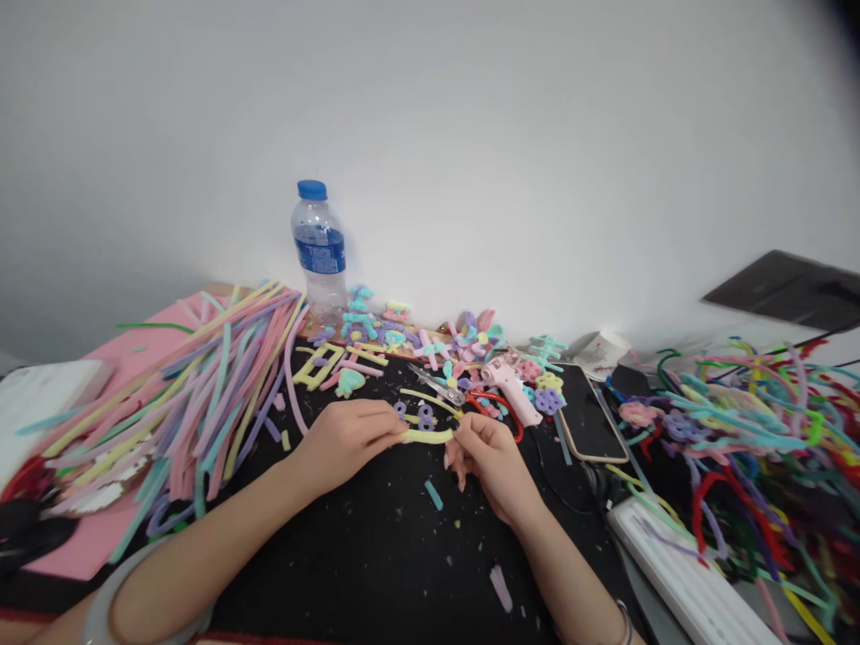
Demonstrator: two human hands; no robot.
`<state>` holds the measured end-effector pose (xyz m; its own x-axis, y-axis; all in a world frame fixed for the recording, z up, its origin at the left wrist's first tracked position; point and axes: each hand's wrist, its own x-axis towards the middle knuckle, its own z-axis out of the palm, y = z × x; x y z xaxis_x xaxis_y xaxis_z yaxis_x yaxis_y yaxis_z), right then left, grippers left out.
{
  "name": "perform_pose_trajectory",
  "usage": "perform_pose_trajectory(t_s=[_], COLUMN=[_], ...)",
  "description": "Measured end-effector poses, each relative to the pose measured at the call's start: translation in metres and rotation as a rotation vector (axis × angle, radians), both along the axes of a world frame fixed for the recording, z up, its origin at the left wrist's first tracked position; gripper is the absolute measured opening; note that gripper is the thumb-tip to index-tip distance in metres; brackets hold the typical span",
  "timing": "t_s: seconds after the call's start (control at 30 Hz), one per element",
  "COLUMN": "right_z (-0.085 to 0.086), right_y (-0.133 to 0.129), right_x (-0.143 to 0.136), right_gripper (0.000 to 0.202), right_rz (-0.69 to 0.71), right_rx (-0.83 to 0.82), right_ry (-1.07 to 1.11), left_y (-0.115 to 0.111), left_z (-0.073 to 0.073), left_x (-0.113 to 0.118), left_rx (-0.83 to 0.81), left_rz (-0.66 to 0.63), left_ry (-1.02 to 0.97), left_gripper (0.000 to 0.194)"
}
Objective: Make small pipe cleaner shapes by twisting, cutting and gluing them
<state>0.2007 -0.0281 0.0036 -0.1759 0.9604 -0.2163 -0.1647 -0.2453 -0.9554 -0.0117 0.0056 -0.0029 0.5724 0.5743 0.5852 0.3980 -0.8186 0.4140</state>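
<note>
A short pale yellow pipe cleaner [428,437] is stretched level between my two hands over the black mat. Its left end is pinched by my left hand [359,439], thumb against fingertips. At the other end my right hand [487,457] closes on it, with the lower fingers curled beneath. Just behind my hands lie small purple looped pieces [425,417] and red-handled scissors [440,385] with their blades pointing left. A teal snippet [434,495] rests on the mat below the yellow strip.
Bundled pastel pipe cleaners [221,385] cover the left side. A water bottle [320,260] stands by the wall, near finished flower shapes [480,336]. On the right are a pink glue gun [514,391], a phone [595,417], a white power strip [685,569] and tangled pipe cleaners [745,430].
</note>
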Motion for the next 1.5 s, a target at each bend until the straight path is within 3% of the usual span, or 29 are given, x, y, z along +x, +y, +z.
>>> perform_pose_trajectory(t_s=[0.77, 1.3, 1.5], right_z=[0.0022, -0.0003, 0.0022], right_y=[-0.0012, -0.0019, -0.001], right_x=[0.0008, 0.0012, 0.0021], right_gripper=[0.026, 0.03, 0.029], right_rz=[0.046, 0.05, -0.02], right_rx=[-0.133, -0.064, 0.119], right_ry=[-0.064, -0.128, -0.309], left_y=[-0.0025, -0.0036, -0.0028], left_z=[0.0026, 0.0058, 0.0028], left_x=[0.0017, 0.0036, 0.0034], left_rx=[0.161, 0.073, -0.087], left_rz=[0.002, -0.017, -0.025], left_ry=[0.041, 0.024, 0.046], left_gripper=[0.017, 0.021, 0.012])
